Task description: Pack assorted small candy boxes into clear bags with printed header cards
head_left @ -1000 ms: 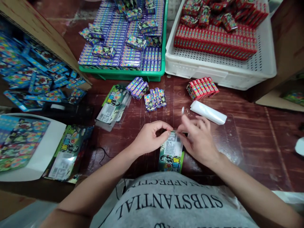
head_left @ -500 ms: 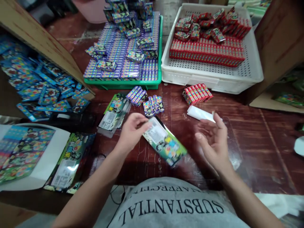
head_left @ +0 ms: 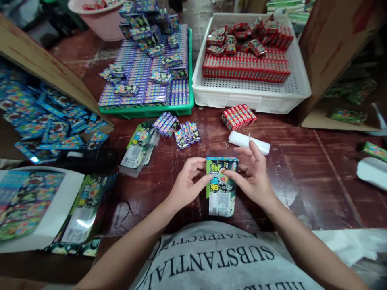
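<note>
A green and black printed package (head_left: 222, 201) stands upright in front of my shirt, held between both hands. My left hand (head_left: 191, 181) grips its left edge, thumb on the front. From the right, my right hand (head_left: 252, 173) holds the other edge, its thumb pressing on the printed face. Beyond the hands lie several small purple boxes (head_left: 165, 124), a stack of red boxes (head_left: 238, 117) and a white roll (head_left: 249, 142). A similar printed card in a clear sleeve (head_left: 137, 149) lies left of my left hand.
A green tray (head_left: 148, 111) of purple boxes and a white crate (head_left: 250, 100) with red boxes stand at the back. Cardboard boxes flank both sides, the left holding blue packets (head_left: 57, 121). Another printed bag (head_left: 83, 213) lies at the left, a pink tub (head_left: 102, 20) behind.
The package has turned from slanted to upright and moved between both hands. My right hand has closed onto it. The whole view has shifted a little.
</note>
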The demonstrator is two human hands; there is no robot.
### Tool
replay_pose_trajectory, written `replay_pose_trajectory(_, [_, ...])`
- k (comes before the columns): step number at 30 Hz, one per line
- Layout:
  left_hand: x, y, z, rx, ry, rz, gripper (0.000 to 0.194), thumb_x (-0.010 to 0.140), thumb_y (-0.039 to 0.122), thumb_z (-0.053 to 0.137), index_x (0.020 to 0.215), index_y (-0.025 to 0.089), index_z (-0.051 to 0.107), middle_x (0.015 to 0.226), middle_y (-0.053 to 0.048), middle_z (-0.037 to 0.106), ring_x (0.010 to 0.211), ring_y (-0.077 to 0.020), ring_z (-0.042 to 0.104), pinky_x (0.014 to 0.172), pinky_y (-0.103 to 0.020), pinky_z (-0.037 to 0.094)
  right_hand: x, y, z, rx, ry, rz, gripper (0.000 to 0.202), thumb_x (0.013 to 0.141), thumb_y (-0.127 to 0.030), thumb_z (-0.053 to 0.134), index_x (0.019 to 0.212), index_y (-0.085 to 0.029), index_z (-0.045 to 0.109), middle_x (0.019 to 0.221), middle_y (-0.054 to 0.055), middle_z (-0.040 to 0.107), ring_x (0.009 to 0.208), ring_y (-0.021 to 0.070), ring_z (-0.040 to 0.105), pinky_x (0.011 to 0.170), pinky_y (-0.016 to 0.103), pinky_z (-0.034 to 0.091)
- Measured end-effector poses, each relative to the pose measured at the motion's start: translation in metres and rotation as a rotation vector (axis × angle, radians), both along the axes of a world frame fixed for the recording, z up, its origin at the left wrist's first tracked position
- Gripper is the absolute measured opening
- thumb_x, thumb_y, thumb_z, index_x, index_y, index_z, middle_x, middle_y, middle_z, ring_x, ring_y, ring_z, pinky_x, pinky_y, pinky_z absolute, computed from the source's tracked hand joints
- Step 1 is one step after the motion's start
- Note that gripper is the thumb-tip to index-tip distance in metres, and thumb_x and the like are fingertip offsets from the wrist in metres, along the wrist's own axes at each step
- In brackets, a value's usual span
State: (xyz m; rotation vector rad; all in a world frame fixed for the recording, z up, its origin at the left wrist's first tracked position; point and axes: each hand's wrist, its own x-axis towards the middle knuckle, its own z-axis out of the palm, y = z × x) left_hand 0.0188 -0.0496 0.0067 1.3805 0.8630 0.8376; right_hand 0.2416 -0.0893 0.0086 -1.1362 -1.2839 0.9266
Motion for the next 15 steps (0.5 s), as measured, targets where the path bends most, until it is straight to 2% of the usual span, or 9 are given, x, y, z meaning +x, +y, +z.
replay_pose_trajectory(3, [0.006, 0.001, -0.005, 0.018, -0.022, -0.016, 0.048, 0.091, 0.019, 0.069, 0.134, 0.025, 0.047, 0.112, -0.005, 0.064, 0.101, -0.0158, 0.066, 0.087, -0.029, 0.054, -0.014, -0.011, -0.013, 0.084, -0.052, -0.15, 0.089, 0.087, -0.019, 0.074, 0.153, -0.052, 0.024, 0.136, 0.004, 0.048, 0.092, 0.0156, 0.068, 0.077, 0.035, 0.065])
replay_pose_trajectory(7, [0.002, 0.003, -0.005, -0.012, 0.014, -0.102, 0.038, 0.09, 0.016, 0.067, 0.125, 0.023, 0.052, 0.11, -0.005, 0.063, 0.099, -0.0153, 0.063, 0.086, -0.028, 0.051, -0.023, -0.025, -0.024, -0.001, -0.106, -0.163, 0.096, 0.087, -0.021, 0.073, 0.159, -0.046, 0.014, 0.127, 0.006, 0.056, 0.097, 0.0196, 0.068, 0.08, 0.038, 0.064])
replay_pose_trajectory(11, [-0.001, 0.009, -0.001, -0.048, 0.021, -0.171, 0.034, 0.088, 0.015, 0.066, 0.116, 0.023, 0.049, 0.106, -0.002, 0.061, 0.094, -0.0141, 0.062, 0.082, -0.027, 0.05, -0.018, -0.029, -0.024, 0.033, -0.094, -0.22, 0.096, 0.09, -0.02, 0.068, 0.159, -0.049, 0.007, 0.134, 0.006, 0.055, 0.109, 0.0215, 0.067, 0.087, 0.041, 0.063])
replay_pose_trajectory(13, [-0.001, 0.012, 0.002, -0.067, 0.025, -0.202, 0.033, 0.087, 0.016, 0.067, 0.114, 0.023, 0.049, 0.103, -0.002, 0.061, 0.09, -0.0138, 0.062, 0.079, -0.027, 0.051, -0.011, -0.027, -0.024, 0.026, -0.092, -0.161, 0.093, 0.09, -0.021, 0.068, 0.16, -0.046, 0.011, 0.128, 0.005, 0.059, 0.11, 0.0212, 0.066, 0.09, 0.041, 0.062])
replay_pose_trajectory(15, [-0.001, 0.015, 0.004, -0.075, 0.034, -0.225, 0.03, 0.088, 0.018, 0.066, 0.112, 0.023, 0.049, 0.099, -0.001, 0.061, 0.088, -0.0137, 0.062, 0.078, -0.028, 0.052, -0.004, -0.023, -0.023, -0.031, -0.087, -0.041, 0.085, 0.092, -0.023, 0.067, 0.16, -0.041, 0.019, 0.117, 0.004, 0.065, 0.108, 0.0205, 0.066, 0.094, 0.043, 0.06])
